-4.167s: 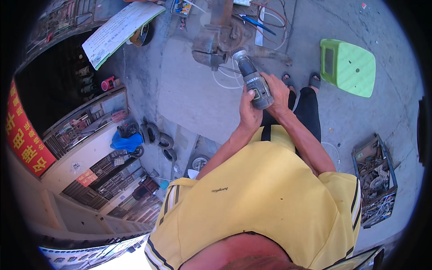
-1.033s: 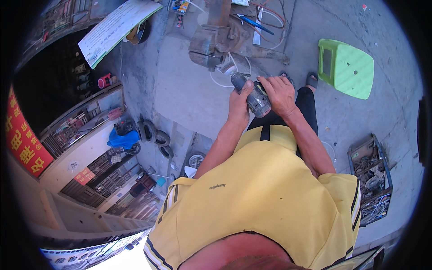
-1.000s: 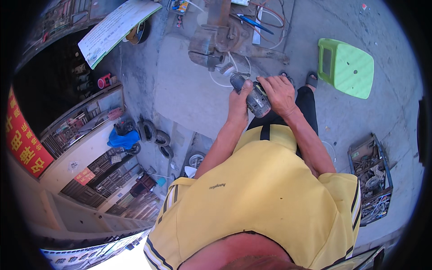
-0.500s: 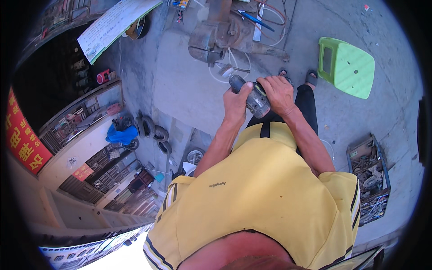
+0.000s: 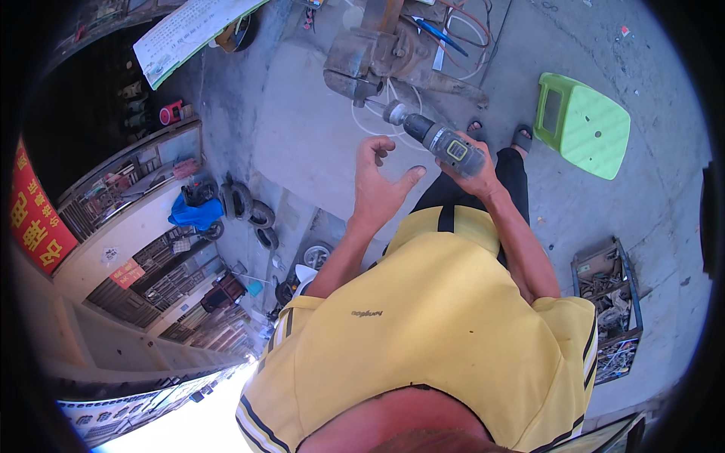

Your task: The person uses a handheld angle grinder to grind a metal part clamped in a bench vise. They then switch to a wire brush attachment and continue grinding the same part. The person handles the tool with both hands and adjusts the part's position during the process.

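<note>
My right hand (image 5: 483, 179) is wrapped round a dark grey cordless drill (image 5: 453, 151), partly hidden beneath its body. The drill's nose points up and left, toward a rusty bench vise (image 5: 362, 64). Right at the nose sits a grey round piece (image 5: 394, 112), with a thin rod beyond it reaching close to the vise jaws. Whether that piece is fitted in the drill or just behind it, I cannot tell. My left hand (image 5: 380, 181) is empty beside the drill, thumb held apart and fingertips a little bent.
A green plastic stool (image 5: 585, 124) stands to the right. Lower down on that side is a crate of metal parts (image 5: 608, 302). Beyond the vise lie a blue pen-like tool (image 5: 442, 36) and loose hoses (image 5: 483, 45). Several tyres (image 5: 242, 200) lie to the left.
My left hand has let go of the drill and moved down and left. The drill has turned in my right hand, its nose now toward the vise and the grey round piece.
</note>
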`<action>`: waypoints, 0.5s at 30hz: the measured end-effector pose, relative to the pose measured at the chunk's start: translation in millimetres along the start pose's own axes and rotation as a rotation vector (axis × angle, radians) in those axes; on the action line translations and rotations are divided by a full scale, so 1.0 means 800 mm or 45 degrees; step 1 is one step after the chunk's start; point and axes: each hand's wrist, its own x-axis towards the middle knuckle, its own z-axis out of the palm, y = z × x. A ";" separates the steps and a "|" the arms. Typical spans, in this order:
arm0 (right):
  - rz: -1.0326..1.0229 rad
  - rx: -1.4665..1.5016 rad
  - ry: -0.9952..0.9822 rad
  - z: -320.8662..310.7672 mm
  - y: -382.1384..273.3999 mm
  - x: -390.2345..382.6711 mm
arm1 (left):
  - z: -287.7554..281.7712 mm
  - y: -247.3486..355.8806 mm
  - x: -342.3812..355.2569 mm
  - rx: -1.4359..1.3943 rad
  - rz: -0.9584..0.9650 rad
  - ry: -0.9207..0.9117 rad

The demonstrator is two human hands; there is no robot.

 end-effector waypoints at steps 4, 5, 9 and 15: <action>0.099 0.124 -0.060 -0.005 -0.020 0.003 | -0.040 0.058 0.031 0.576 0.642 -0.146; 0.069 0.129 -0.080 -0.004 -0.021 0.002 | -0.045 0.069 0.045 0.649 0.727 -0.206; 0.023 0.139 -0.157 -0.002 -0.025 0.001 | -0.048 0.072 0.090 0.886 0.822 -0.580; 0.020 0.046 -0.229 -0.007 -0.021 -0.003 | -0.040 0.071 0.124 0.949 0.711 -1.088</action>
